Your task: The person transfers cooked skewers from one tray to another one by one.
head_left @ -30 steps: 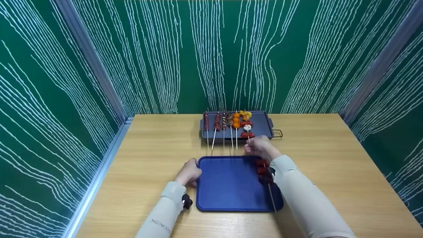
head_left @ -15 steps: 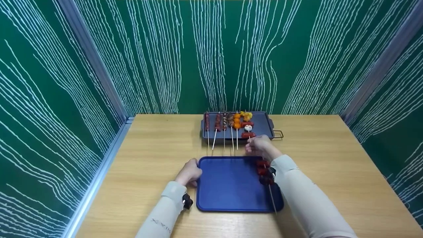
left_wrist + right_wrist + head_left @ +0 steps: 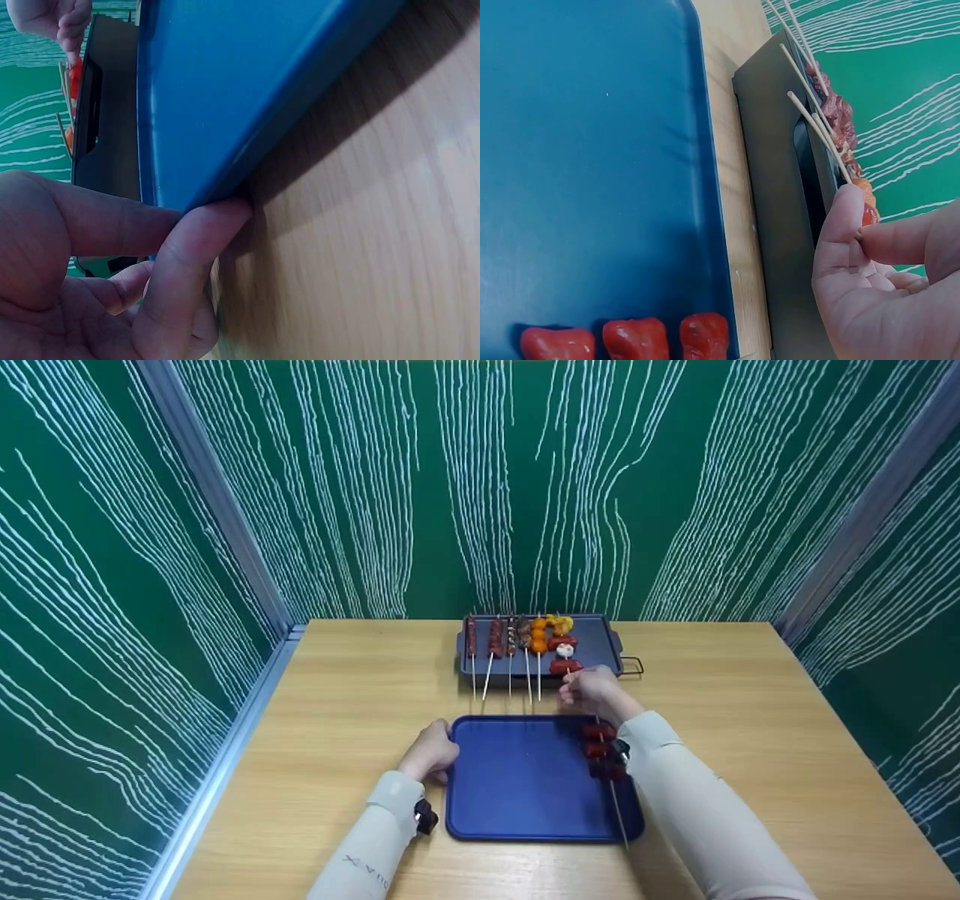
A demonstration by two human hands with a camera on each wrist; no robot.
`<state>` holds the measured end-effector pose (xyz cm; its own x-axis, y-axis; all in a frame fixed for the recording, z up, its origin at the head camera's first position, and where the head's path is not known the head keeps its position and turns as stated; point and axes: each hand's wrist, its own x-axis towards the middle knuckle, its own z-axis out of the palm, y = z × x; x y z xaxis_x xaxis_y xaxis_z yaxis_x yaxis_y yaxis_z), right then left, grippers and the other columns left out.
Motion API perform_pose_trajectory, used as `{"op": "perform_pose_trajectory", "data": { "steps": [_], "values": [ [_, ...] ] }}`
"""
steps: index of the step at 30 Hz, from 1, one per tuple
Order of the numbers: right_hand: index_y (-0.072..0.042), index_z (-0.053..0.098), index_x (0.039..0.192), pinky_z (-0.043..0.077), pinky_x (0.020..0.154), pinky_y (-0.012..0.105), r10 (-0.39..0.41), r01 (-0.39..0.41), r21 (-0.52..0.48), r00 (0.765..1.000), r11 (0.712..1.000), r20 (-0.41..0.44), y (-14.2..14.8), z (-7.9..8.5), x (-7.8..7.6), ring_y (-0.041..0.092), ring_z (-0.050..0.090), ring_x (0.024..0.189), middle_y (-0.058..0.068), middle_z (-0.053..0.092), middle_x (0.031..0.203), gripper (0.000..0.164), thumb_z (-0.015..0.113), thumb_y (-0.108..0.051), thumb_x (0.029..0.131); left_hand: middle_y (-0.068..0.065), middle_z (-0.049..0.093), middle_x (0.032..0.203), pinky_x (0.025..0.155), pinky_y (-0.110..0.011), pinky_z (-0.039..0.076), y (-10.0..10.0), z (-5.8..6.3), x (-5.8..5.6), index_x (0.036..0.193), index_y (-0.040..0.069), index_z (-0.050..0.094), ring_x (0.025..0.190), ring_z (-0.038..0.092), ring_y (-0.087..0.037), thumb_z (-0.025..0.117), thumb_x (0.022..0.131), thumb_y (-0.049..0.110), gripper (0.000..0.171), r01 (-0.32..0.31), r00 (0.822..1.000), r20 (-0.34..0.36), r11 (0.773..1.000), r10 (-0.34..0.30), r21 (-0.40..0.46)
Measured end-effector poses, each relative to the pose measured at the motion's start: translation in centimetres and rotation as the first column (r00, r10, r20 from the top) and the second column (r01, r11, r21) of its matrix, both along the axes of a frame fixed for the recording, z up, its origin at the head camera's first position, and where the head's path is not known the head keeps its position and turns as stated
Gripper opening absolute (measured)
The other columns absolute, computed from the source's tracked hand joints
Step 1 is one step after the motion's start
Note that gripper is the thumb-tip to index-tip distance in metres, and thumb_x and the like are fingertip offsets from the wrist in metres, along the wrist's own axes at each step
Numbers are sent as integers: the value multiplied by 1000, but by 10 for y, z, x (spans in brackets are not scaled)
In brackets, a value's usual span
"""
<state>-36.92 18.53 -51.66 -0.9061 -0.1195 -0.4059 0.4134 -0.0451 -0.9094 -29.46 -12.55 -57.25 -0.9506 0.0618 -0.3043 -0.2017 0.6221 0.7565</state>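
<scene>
In the head view, my left hand (image 3: pixel 431 751) grips the left rim of a blue tray (image 3: pixel 525 780). Its thumb and finger pinch the tray's corner (image 3: pixel 225 161) in the left wrist view. Farther off, my right hand (image 3: pixel 596 690) pinches the stick end of a skewer (image 3: pixel 565 667) with red pieces, a white slice and yellow pieces. That skewer lies across the dark grill (image 3: pixel 592 641); in the right wrist view most of it is hidden behind the fingers (image 3: pixel 840 217). Another skewer with red and dark chunks (image 3: pixel 598 750) rests on the tray's right side, partly under my right forearm.
Several skewers, among them meat ones (image 3: pixel 494 639) and one with orange balls (image 3: pixel 538 636), lie side by side on the grill, sticks jutting over its front edge. A wire handle (image 3: pixel 632 664) sticks out at the right. The wooden table (image 3: pixel 337 690) meets green walls behind and beside.
</scene>
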Motion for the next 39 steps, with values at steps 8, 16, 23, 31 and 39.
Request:
{"op": "perform_pose_trajectory", "data": {
  "steps": [8, 16, 23, 31, 39],
  "values": [
    [2, 58, 100, 62, 61, 24, -5, 5, 29, 1000, 1000, 3, 2, 5, 2, 12, 66, 61, 4, 66, 71, 21, 41, 15, 101, -19, 60, 88, 33, -28, 54, 1, 1, 1, 94, 2, 51, 40, 59, -19, 44, 90, -6, 11, 4, 1000, -7, 1000, -4, 6],
    [1, 58, 99, 62, 62, 23, -10, 11, 39, 1000, 999, -4, 2, 6, 3, 12, 66, 63, 4, 66, 72, 23, 41, 15, 101, -18, 60, 90, 33, -27, 53, 1, 2, 2, 97, 1, 52, 42, 58, -19, 46, 91, -6, 11, 4, 1000, -5, 1000, -4, 1],
    [0, 57, 95, 62, 60, 23, 2, -1, 22, 1000, 1000, -13, 6, 10, 4, 12, 65, 63, 4, 66, 69, 23, 40, 15, 102, -19, 60, 91, 33, -27, 53, 0, 1, 2, 97, 2, 52, 41, 58, -19, 46, 90, -6, 12, 2, 1000, -8, 1000, -2, 4],
    [3, 55, 107, 61, 62, 20, 19, -17, 55, 999, 998, -29, 9, 15, 7, 9, 66, 64, 0, 66, 72, 17, 42, 12, 102, -18, 58, 92, 34, -27, 54, 0, 2, 3, 101, 0, 53, 46, 58, -20, 46, 91, -4, 13, 6, 1000, -10, 1000, -6, 26],
    [0, 56, 101, 60, 61, 20, 18, -15, 64, 999, 998, -40, 10, 22, 10, 9, 66, 64, 1, 67, 73, 18, 42, 12, 101, -18, 58, 93, 35, -29, 56, 0, 3, 3, 102, 0, 52, 46, 58, -21, 47, 91, -5, 13, -4, 1000, -7, 1000, 5, 21]
  ]
}}
